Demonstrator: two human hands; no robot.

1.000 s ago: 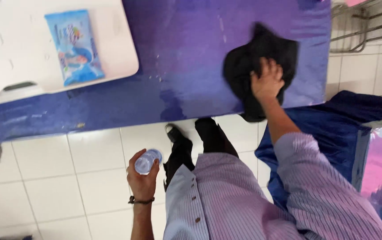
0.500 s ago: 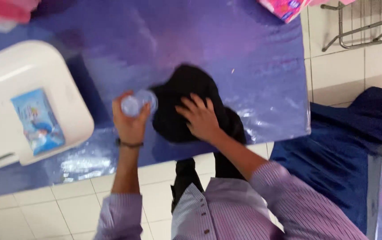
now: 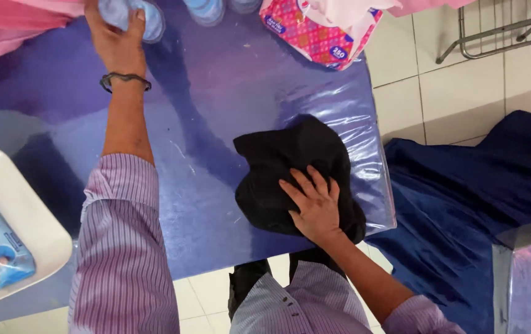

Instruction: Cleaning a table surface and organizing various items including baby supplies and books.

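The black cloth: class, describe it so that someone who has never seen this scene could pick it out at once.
Start at the blue plastic-covered table and go to its near right corner. There a crumpled black cloth lies flat under the right hand. It is the only dark thing on the table; the pink patterned tissue pack sits at the far edge.

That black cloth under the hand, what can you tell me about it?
The black cloth is soft, matte fabric, bunched into a crumpled heap with folds. It lies on the blue plastic-covered table, near its right front corner. The person's right hand presses flat on its near side, fingers spread. Nothing else touches it.
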